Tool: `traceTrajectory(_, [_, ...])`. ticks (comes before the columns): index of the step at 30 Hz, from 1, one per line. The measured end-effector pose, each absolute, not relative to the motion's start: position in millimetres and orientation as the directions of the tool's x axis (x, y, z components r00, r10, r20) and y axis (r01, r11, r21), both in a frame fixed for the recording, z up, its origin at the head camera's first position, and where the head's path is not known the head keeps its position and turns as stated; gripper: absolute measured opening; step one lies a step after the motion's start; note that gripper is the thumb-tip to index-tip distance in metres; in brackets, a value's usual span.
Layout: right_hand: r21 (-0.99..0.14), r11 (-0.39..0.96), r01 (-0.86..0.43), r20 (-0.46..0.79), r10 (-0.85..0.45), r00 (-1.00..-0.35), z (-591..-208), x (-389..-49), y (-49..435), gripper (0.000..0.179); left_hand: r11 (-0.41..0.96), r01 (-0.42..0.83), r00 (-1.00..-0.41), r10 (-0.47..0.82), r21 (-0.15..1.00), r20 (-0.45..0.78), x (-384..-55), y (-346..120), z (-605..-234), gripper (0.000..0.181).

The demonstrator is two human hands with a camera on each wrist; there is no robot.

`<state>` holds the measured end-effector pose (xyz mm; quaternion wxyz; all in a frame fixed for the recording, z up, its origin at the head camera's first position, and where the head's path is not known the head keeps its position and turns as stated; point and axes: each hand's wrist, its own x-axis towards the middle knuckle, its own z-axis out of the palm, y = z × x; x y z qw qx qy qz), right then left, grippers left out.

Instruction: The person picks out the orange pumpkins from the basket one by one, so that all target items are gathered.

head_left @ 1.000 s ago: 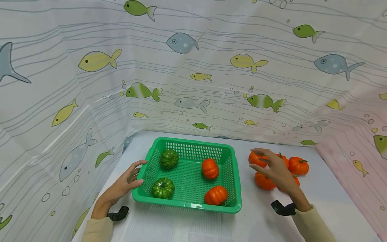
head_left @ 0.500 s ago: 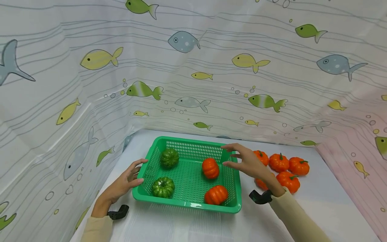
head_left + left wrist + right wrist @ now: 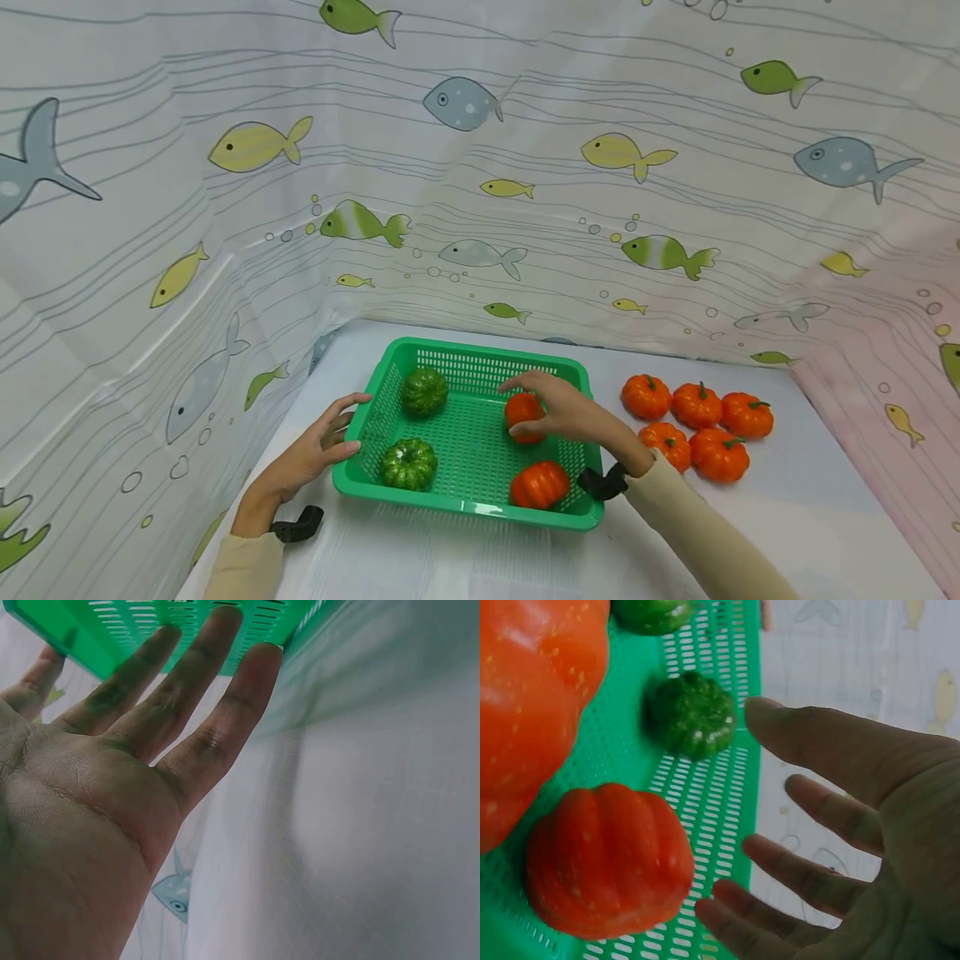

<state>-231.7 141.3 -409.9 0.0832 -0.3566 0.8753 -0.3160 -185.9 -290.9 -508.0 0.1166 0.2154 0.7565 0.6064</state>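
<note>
A green plastic basket holds two green pumpkins and two orange ones. My left hand lies against the basket's left side, fingers extended along its slotted wall in the left wrist view. Inside the basket, my right hand hovers over the far orange pumpkin, thumb and fingers spread on either side of it. In the right wrist view the fingers look relaxed and apart from the orange pumpkin. The near orange pumpkin sits by the front right corner.
Left in the basket are a far green pumpkin and a near green pumpkin. Several orange pumpkins with green stems stand on the white table to the right. A fish-patterned curtain surrounds the table's back and sides.
My right hand has moved left from above the orange pumpkins on the table, over the basket's right rim, to the far orange pumpkin inside. The left hand has stayed at the basket's side.
</note>
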Motion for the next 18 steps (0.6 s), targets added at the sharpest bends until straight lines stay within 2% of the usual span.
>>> traceTrajectory(8, [-0.475, 0.648, -0.595, -0.052, -0.696, -0.716, -422.8, -239.7, 127.3, 0.050, 0.176, 0.190, -0.881, 0.464, 0.966, 0.089, -185.1, -290.0, -507.6, 0.069])
traceTrajectory(18, [-0.415, 0.743, -0.525, -0.091, -0.608, -0.789, -428.4, -241.0, 121.9, 0.046, 0.184, 0.190, -0.887, 0.454, 0.964, 0.088, -186.4, -291.9, -509.8, 0.069])
